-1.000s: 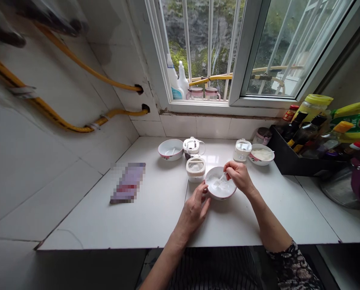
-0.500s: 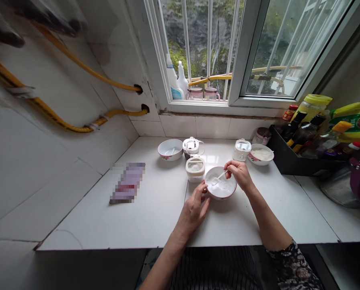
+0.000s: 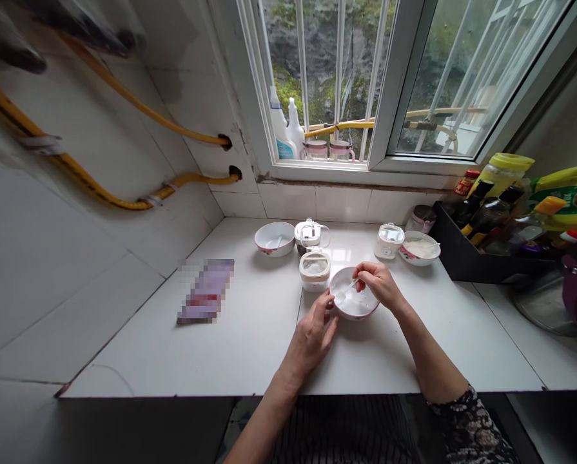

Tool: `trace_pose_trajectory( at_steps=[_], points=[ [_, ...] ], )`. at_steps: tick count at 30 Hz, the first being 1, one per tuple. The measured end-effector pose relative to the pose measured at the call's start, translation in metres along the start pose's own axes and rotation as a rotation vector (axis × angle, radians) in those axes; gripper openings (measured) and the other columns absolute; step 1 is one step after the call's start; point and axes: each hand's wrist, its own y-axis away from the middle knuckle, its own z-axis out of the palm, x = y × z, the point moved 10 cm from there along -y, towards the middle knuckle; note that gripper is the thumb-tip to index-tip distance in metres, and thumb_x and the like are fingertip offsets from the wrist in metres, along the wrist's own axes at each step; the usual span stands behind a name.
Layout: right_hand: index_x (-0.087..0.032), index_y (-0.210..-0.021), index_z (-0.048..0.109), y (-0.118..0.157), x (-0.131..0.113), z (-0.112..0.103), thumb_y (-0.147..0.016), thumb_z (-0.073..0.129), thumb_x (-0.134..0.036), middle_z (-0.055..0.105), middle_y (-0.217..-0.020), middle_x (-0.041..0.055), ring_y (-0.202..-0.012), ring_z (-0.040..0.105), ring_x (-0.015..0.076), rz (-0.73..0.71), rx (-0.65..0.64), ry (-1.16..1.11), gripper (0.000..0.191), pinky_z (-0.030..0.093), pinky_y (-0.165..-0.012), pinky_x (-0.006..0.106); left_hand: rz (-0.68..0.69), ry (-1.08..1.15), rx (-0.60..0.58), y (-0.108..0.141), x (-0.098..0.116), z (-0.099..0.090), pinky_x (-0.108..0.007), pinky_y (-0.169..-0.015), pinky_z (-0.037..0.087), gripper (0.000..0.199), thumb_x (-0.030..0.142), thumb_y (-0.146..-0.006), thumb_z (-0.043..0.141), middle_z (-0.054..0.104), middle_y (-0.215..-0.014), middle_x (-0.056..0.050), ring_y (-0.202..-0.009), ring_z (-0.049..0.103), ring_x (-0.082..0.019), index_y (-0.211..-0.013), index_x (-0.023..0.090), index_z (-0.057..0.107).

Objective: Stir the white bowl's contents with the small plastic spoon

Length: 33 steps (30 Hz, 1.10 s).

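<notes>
My right hand (image 3: 378,285) pinches the handle of a small white spoon (image 3: 349,288), whose head dips into a white bowl (image 3: 357,317) with a reddish rim. Something white lies in that bowl; whether powder or liquid I cannot tell. With its fingertips on the bowl's left rim and thumb low at the side, my left hand (image 3: 313,330) holds the bowl on the counter. Just beyond my left fingers is a lidded clear jar (image 3: 314,274) with white contents. Behind it stands another white-lidded jar (image 3: 308,235).
A flowered bowl (image 3: 274,243) with a spoon sits back left. Another lidded jar (image 3: 389,241) and a bowl of white food (image 3: 420,251) stand back right, beside a black bottle box (image 3: 491,258) and a metal pot (image 3: 542,299). A blurred purple packet (image 3: 205,291) lies left.
My right hand has shifted slightly left over the bowl, moving the spoon. My left hand keeps its place at the rim. The view has tilted a little.
</notes>
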Motion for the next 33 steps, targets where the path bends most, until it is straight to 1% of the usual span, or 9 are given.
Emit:
trace_pose_trajectory(
  at_steps=[4, 9, 14, 19, 23, 26, 29, 31, 33],
  points=[
    [-0.019, -0.064, 0.062, -0.001, 0.002, -0.002, -0.065, 0.051, -0.027, 0.060, -0.047, -0.0014, -0.050, 0.054, 0.0143, 0.024, -0.006, -0.061, 0.014, 0.046, -0.058, 0.027, 0.002, -0.007, -0.006, 0.000, 0.000, 0.000, -0.034, -0.083, 0.064, 0.041, 0.012, -0.094, 0.050, 0.053, -0.141, -0.015, -0.105, 0.070, -0.020, -0.133, 0.023, 0.043],
    [-0.018, -0.062, 0.063, -0.004, 0.006, -0.016, -0.063, 0.052, -0.027, 0.059, -0.046, -0.0006, -0.049, 0.052, 0.0139, 0.048, 0.068, -0.144, 0.014, 0.045, -0.058, 0.028, 0.005, -0.008, -0.002, 0.000, 0.001, -0.001, -0.034, -0.081, 0.065, 0.043, 0.011, -0.093, 0.051, 0.054, -0.140, -0.016, -0.102, 0.071, -0.020, -0.133, 0.022, 0.043],
    [-0.018, -0.063, 0.064, -0.006, 0.012, -0.024, -0.063, 0.054, -0.027, 0.060, -0.047, 0.0001, -0.050, 0.054, 0.0143, 0.084, 0.101, -0.194, 0.014, 0.046, -0.058, 0.029, 0.009, -0.018, 0.001, -0.001, 0.004, -0.002, -0.035, -0.080, 0.065, 0.043, 0.011, -0.092, 0.051, 0.055, -0.139, -0.015, -0.101, 0.071, -0.021, -0.132, 0.023, 0.043],
    [-0.018, -0.063, 0.064, -0.011, 0.016, -0.029, -0.062, 0.056, -0.030, 0.058, -0.047, -0.0004, -0.050, 0.054, 0.0148, 0.074, 0.118, -0.250, 0.014, 0.046, -0.058, 0.030, 0.016, -0.019, 0.009, -0.001, 0.002, -0.001, -0.035, -0.080, 0.065, 0.042, 0.011, -0.092, 0.050, 0.055, -0.140, -0.015, -0.102, 0.070, -0.020, -0.132, 0.023, 0.044],
    [-0.019, -0.066, 0.062, -0.015, 0.017, -0.032, -0.062, 0.057, -0.030, 0.061, -0.051, 0.0011, -0.052, 0.056, 0.0162, 0.058, 0.182, -0.311, 0.013, 0.048, -0.060, 0.032, 0.014, -0.020, 0.004, -0.001, 0.000, 0.001, -0.035, -0.081, 0.065, 0.042, 0.012, -0.093, 0.050, 0.054, -0.141, -0.016, -0.104, 0.070, -0.021, -0.133, 0.022, 0.044],
    [-0.019, -0.076, 0.062, -0.014, 0.006, -0.027, -0.070, 0.058, -0.033, 0.066, -0.059, 0.0017, -0.060, 0.062, 0.0178, -0.019, 0.242, -0.286, 0.016, 0.051, -0.069, 0.034, 0.022, -0.033, 0.014, -0.001, 0.001, 0.000, -0.035, -0.081, 0.065, 0.042, 0.013, -0.093, 0.050, 0.054, -0.140, -0.016, -0.107, 0.069, -0.023, -0.133, 0.022, 0.043],
    [-0.021, -0.087, 0.061, -0.006, -0.015, -0.015, -0.083, 0.053, -0.037, 0.071, -0.073, 0.0041, -0.073, 0.068, 0.0204, -0.166, 0.288, -0.154, 0.018, 0.052, -0.079, 0.037, 0.027, -0.029, 0.016, -0.001, 0.002, 0.000, -0.034, -0.081, 0.065, 0.042, 0.012, -0.093, 0.051, 0.054, -0.141, -0.017, -0.108, 0.069, -0.023, -0.133, 0.021, 0.043],
    [-0.022, -0.092, 0.061, 0.001, -0.033, -0.002, -0.090, 0.050, -0.034, 0.074, -0.082, 0.0061, -0.081, 0.069, 0.0219, -0.296, 0.277, 0.039, 0.017, 0.049, -0.086, 0.040, 0.026, -0.025, 0.011, -0.001, 0.003, 0.000, -0.034, -0.082, 0.065, 0.042, 0.011, -0.093, 0.050, 0.054, -0.141, -0.017, -0.108, 0.069, -0.022, -0.133, 0.021, 0.043],
    [-0.023, -0.093, 0.063, 0.009, -0.050, 0.014, -0.093, 0.047, -0.026, 0.075, -0.084, 0.0065, -0.083, 0.068, 0.0223, -0.449, 0.240, 0.277, 0.016, 0.043, -0.095, 0.043, 0.022, -0.025, 0.011, -0.001, 0.003, 0.000, -0.036, -0.083, 0.064, 0.043, 0.011, -0.093, 0.050, 0.054, -0.141, -0.016, -0.107, 0.069, -0.022, -0.134, 0.021, 0.043]
  ],
)
